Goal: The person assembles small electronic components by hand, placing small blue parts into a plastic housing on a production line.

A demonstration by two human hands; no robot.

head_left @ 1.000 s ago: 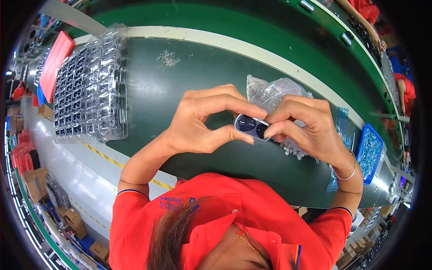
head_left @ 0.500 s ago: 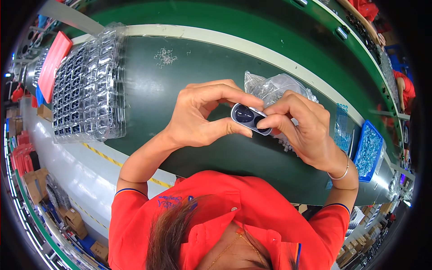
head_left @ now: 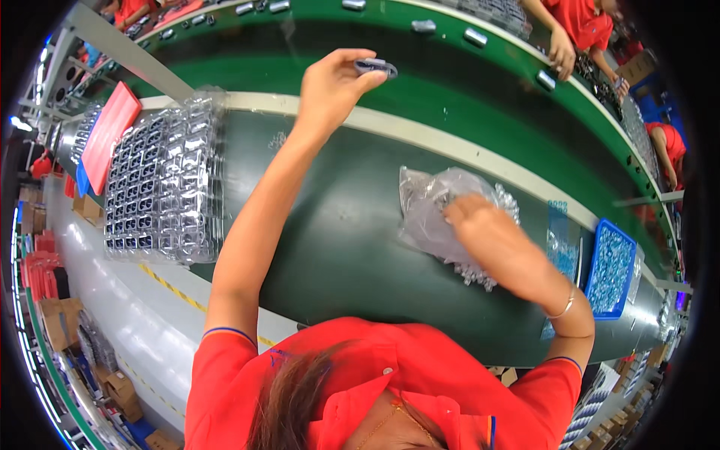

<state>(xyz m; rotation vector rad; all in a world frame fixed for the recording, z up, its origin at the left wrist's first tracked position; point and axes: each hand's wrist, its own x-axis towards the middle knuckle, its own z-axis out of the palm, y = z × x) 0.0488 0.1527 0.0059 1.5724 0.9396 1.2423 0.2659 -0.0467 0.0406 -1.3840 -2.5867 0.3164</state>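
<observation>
Stretched out over the far green belt, my left hand (head_left: pixel 335 84) pinches a small oval silver-rimmed dark housing (head_left: pixel 375 69) between thumb and fingers, its edge turned towards me. My right hand (head_left: pixel 484 232) reaches down to a clear plastic bag (head_left: pixel 435 214) on the dark green table (head_left: pixel 337 247). Its fingertips are blurred and partly lost at the bag's mouth, so what they grip cannot be made out. Small clear pieces (head_left: pixel 476 276) spill from the bag's near side, under my right wrist.
Stacked clear trays (head_left: pixel 161 180) of dark parts stand left, beside a red board (head_left: pixel 110 139). A blue bin (head_left: pixel 611 270) of small bluish pieces is at right. Several silver housings (head_left: pixel 475 37) lie on the green belt (head_left: pixel 420 105); a co-worker's hand (head_left: pixel 561 52) is across it.
My hands have parted. The left has carried the housing forward and left, over the belt; the right has let go of it and moved down to the plastic bag. Housings and a co-worker's hand now show beyond.
</observation>
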